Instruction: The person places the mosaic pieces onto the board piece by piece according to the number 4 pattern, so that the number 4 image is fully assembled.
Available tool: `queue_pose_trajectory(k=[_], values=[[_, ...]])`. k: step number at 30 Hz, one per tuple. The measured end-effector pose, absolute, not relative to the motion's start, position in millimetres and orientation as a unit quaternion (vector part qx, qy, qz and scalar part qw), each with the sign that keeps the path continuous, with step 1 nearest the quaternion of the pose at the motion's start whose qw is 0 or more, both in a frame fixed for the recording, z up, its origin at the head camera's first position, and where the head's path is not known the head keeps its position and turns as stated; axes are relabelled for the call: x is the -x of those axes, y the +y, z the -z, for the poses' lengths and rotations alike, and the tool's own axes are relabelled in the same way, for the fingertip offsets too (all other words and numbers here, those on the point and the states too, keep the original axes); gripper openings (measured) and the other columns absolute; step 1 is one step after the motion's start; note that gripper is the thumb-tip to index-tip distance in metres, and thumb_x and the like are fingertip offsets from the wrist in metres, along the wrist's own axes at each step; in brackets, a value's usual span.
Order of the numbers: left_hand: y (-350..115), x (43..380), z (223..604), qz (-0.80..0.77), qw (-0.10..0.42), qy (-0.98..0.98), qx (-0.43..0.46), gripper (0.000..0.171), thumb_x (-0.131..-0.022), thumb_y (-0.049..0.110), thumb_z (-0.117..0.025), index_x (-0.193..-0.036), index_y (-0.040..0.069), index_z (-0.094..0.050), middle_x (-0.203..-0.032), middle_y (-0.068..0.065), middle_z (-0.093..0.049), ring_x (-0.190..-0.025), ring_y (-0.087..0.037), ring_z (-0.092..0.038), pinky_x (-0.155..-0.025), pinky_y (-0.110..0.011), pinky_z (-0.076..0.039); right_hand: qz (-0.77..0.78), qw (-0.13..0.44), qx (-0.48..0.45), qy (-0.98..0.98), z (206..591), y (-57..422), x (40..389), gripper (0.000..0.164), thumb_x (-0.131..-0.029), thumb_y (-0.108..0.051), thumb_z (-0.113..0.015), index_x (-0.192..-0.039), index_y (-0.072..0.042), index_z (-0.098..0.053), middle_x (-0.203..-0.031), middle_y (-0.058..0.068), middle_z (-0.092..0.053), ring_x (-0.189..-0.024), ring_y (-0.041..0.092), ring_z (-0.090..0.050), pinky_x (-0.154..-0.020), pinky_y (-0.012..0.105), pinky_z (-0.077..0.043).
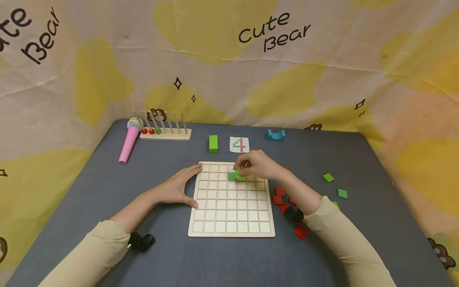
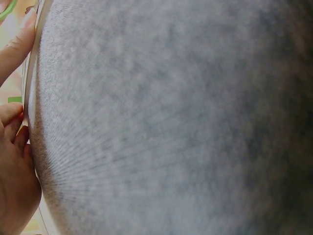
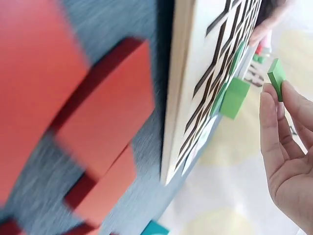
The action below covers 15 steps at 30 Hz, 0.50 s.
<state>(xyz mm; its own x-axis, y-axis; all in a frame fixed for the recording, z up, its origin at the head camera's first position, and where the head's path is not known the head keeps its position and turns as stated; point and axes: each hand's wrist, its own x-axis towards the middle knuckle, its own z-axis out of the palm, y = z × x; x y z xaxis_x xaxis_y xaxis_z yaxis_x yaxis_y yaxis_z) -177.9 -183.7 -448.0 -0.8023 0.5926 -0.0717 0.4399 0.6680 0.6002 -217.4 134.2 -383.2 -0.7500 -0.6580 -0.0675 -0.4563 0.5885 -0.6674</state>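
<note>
My right hand (image 1: 259,164) pinches a small green square tile (image 3: 277,78) between thumb and fingers, above the upper rows of a pale wooden grid board (image 1: 231,227). Beside the held tile, a darker green tile (image 1: 231,176) lies in a grid cell. The right wrist view shows green on the board in two places; part of this area is hidden under my hand in the head view. My left hand (image 1: 174,186) rests at the board's left edge, fingers and thumb spread, with the fingertips touching its upper left corner and the thumb lower down.
Red tiles (image 1: 277,200) lie scattered right of the board, with green tiles (image 1: 328,177) farther right. Behind it are a green block (image 1: 213,144), a patterned card (image 1: 239,144), a blue arch piece (image 1: 275,135), a peg stand (image 1: 165,136) and a pink toy microphone (image 1: 129,145).
</note>
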Motion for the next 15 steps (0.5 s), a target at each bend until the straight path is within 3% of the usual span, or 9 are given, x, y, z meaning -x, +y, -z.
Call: queue_pose_trajectory(k=[15], values=[[-183, 178, 448, -0.292, 0.14, 0.904, -0.28, 0.122, -0.061, 0.053, -0.089, -0.156, 0.007, -0.027, -0.166, -0.012, -0.021, -0.151, -0.041, -0.023, -0.116, -0.064, -0.026, 0.312, 0.162, 0.33, 0.876, 387, 97, 214, 0.014, -0.086, -0.002, -0.068, -0.096, -0.01, -0.076, -0.081, 0.003, -0.069, -0.073, 0.01, -0.064, -0.071, 0.021, -0.052]])
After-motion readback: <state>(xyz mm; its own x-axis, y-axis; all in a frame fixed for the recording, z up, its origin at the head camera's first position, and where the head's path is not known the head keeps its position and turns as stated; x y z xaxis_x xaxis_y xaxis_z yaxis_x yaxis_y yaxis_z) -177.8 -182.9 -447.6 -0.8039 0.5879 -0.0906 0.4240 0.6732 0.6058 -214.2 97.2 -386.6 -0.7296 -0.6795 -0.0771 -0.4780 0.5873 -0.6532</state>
